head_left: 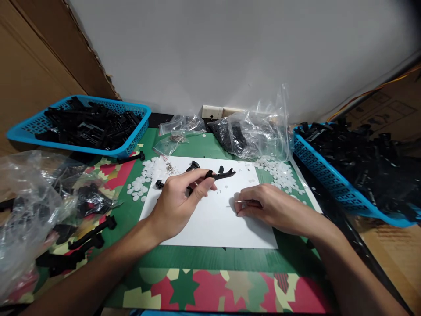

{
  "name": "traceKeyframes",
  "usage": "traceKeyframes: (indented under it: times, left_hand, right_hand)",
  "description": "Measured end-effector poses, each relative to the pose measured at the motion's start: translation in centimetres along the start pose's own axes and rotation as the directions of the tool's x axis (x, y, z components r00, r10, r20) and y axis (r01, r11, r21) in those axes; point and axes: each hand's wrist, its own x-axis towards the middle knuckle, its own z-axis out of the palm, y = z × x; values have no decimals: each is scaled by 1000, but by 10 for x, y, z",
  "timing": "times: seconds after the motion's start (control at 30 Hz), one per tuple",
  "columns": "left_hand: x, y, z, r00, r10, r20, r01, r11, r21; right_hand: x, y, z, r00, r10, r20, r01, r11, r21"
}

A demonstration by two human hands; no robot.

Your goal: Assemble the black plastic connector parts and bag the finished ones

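Note:
My left hand (179, 199) is closed around a slim black plastic part (223, 174), whose narrow end points right over the white sheet (210, 228). Low over the paper's right side, my right hand (263, 204) pinches a thin metal tool like tweezers (247, 201); my fingers hide part of it. More black plastic parts (160, 184) lie beside and behind my left hand, partly covered by it. Tiny wire pieces (170, 168) are heaped at the sheet's back left. A few small bits (219, 192) lie on the paper between my hands.
Translucent white discs (140, 182) are scattered left of the sheet, with more discs (279, 175) at right. Blue baskets of black parts stand at left (131, 147) and right (342, 188). Clear bags (253, 136) sit at the back; another plastic bag (29, 219) lies left.

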Motion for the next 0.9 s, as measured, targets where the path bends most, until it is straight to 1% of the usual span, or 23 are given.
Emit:
traceKeyframes:
  times: [0.17, 0.23, 0.3, 0.37, 0.4, 0.47, 0.53, 0.6, 0.67, 0.77, 0.83, 0.9]
  left_hand:
    - [2, -1, -1, 998, 55, -39, -53, 997, 62]
    - [3, -1, -2, 996, 80, -48, -75, 993, 92]
    - [3, -1, -2, 995, 80, -63, -73, 992, 102]
    - [3, -1, -2, 994, 71, -79, -62, 992, 109]
    - [3, -1, -2, 994, 69, -88, -58, 991, 120]
    - [1, -3, -3, 990, 96, -107, -78, 983, 165]
    - [0, -4, -3, 974, 194, -120, -162, 958, 236]
    - [-2, -6, -3, 938, 327, -114, -280, 909, 308]
    - [-3, -7, -2, 900, 423, -102, -365, 861, 354]
    - [-3, -8, 2, 870, 487, -70, -442, 835, 327]
    - [-3, -7, 5, 871, 489, -48, -459, 845, 273]
    - [-4, -5, 9, 891, 453, -34, -434, 871, 231]
  right_hand:
    - [3, 3, 4, 998, -53, -46, 49, 995, -87]
    - [4, 4, 5, 998, -42, -39, 38, 994, -106]
    - [5, 3, 4, 999, -19, -28, 16, 994, -108]
    - [4, 0, 3, 1000, 1, -22, -3, 998, -63]
    - [4, -2, 2, 1000, 9, -28, -10, 1000, -13]
    - [4, -7, 0, 998, 27, -64, -17, 988, 155]
    - [5, -13, 2, 991, 46, -127, 6, 924, 381]
    - [8, -17, 6, 984, 62, -164, 46, 810, 585]
    - [12, -21, 13, 980, 64, -190, 93, 695, 713]
    - [19, -25, 24, 964, 80, -254, 159, 590, 792]
    - [23, -27, 30, 952, 99, -290, 190, 550, 813]
    - [25, -28, 35, 940, 127, -317, 206, 529, 823]
